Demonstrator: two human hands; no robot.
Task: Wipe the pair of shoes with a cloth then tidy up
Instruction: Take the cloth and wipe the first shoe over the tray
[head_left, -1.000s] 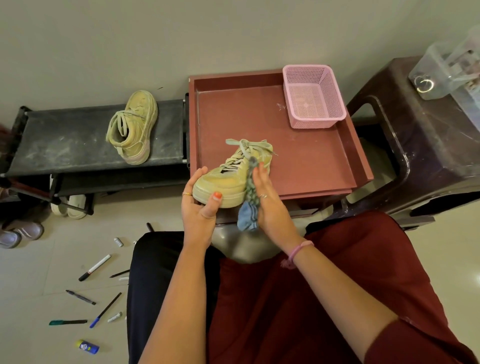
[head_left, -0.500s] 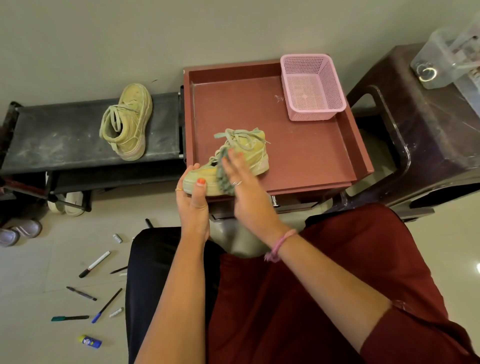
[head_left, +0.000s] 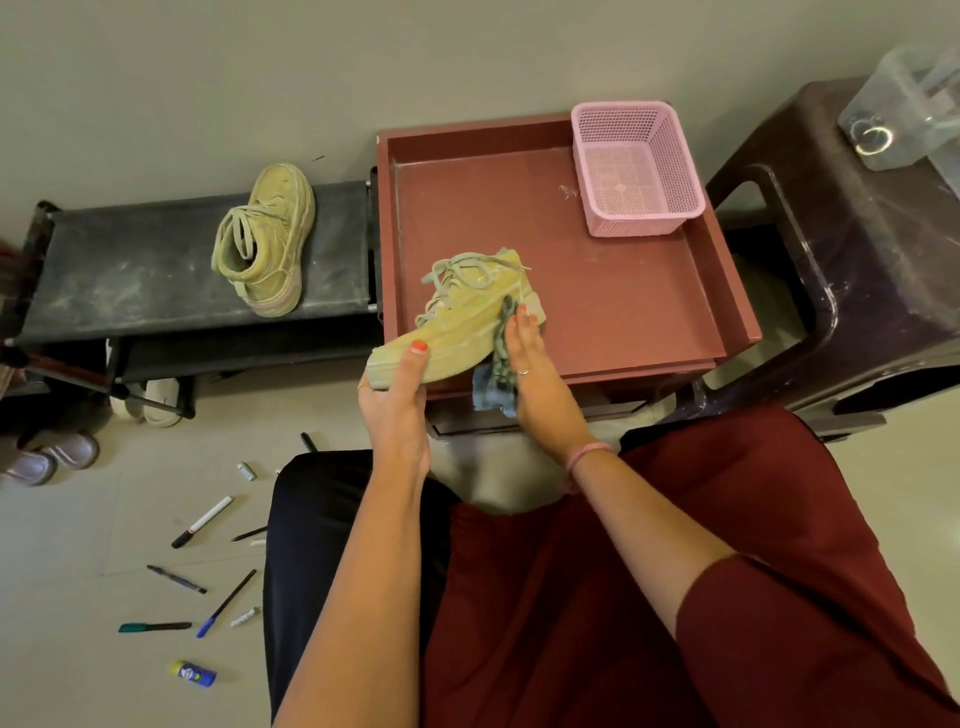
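Left hand (head_left: 393, 400) grips the light, stiff-soled shoe (head_left: 457, 325) by its toe; right hand (head_left: 530, 374) presses the soft cloth (head_left: 496, 382) against its side.

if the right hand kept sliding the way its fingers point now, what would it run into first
The right hand presses the cloth against the shoe, fingers pointing up toward the heel. Going on, it would probably pass the heel onto bare tray; the pink basket lies farther right, though depth is unclear.

One camera sits on the person's head. It looks forward and down, close over both arms, with the red tray (head_left: 727, 291) ahead and the wall behind it.
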